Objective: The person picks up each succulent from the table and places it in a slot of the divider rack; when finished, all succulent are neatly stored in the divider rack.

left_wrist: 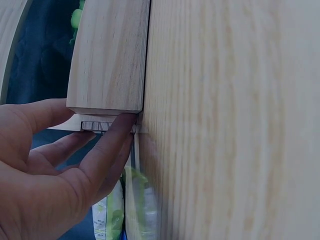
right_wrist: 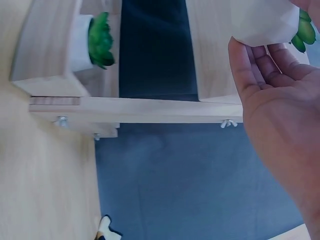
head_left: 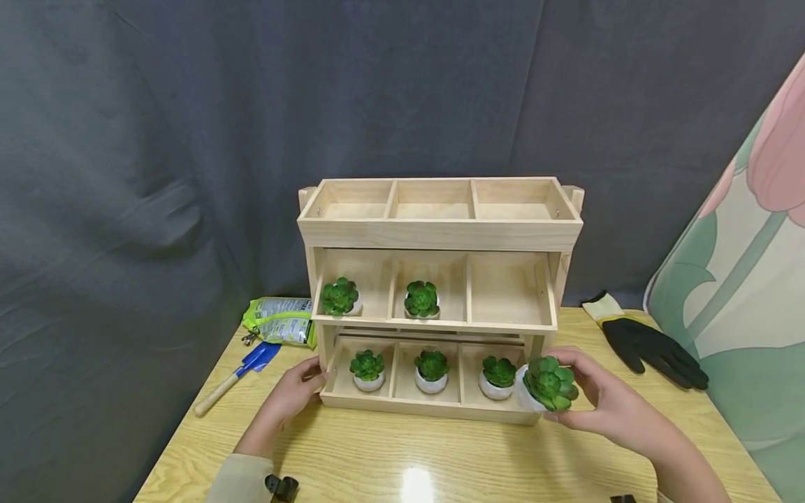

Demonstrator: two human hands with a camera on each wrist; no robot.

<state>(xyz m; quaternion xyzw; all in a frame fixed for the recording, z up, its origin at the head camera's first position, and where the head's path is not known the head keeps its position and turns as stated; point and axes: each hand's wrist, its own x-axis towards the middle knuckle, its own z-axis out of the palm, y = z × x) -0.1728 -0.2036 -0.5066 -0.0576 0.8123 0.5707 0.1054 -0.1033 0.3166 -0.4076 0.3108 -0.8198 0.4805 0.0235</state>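
Observation:
My right hand (head_left: 604, 402) holds a potted succulent (head_left: 550, 383) by its white pot (right_wrist: 262, 22), in front of the right end of the wooden plant stand's (head_left: 440, 235) bottom tier. My left hand (head_left: 294, 391) grips the stand's lower left corner; in the left wrist view, fingers and thumb (left_wrist: 47, 110) lie about the wood's end. On the bottom tier stand three more potted succulents, at left (head_left: 367, 367), middle (head_left: 432, 370) and right (head_left: 498, 376). The middle tier bears one at its left (head_left: 340, 297) and another in its centre compartment (head_left: 421, 299). No pots show in the top tier.
Left of the stand lie a green and white bag (head_left: 281, 321) and a blue trowel (head_left: 239, 376) with a wooden handle. Black work gloves (head_left: 650, 346) lie at the right. A dark curtain (head_left: 409, 91) hangs behind the wooden table (head_left: 377, 454).

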